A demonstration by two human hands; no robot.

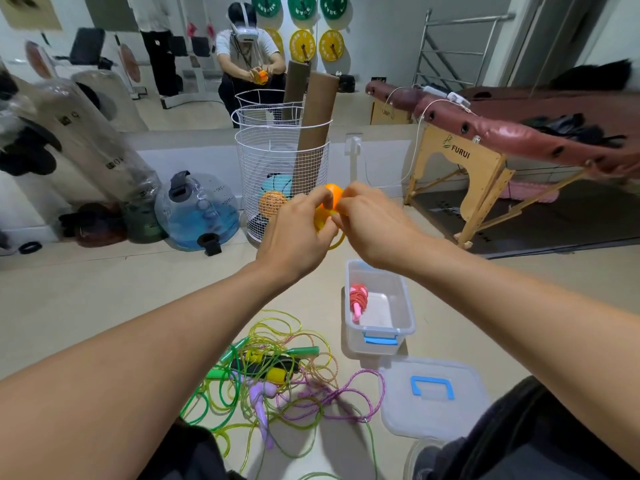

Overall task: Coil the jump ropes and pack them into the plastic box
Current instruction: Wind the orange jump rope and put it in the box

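Above the tangled ropes (pixel 277 372), both hands' fingers (pixel 311 202) grip an orange-yellow rope (pixel 329 209) before the wire basket (pixel 282 181).

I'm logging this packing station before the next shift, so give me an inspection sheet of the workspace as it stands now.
Surface: pale floor; the work is done on it.
Job's things: open plastic box holds one coiled pink rope; its lid lies beside it; tangled ropes in green, yellow and purple lie loose on the floor.
Clutter: wire basket with cardboard tubes and balls; blue water jug.
Hands: left hand and right hand both grip an orange and yellow rope held up.
Cables: white cable runs from a wall socket to the massage table.
Surroundings: massage table, wall mirror, weight plates.
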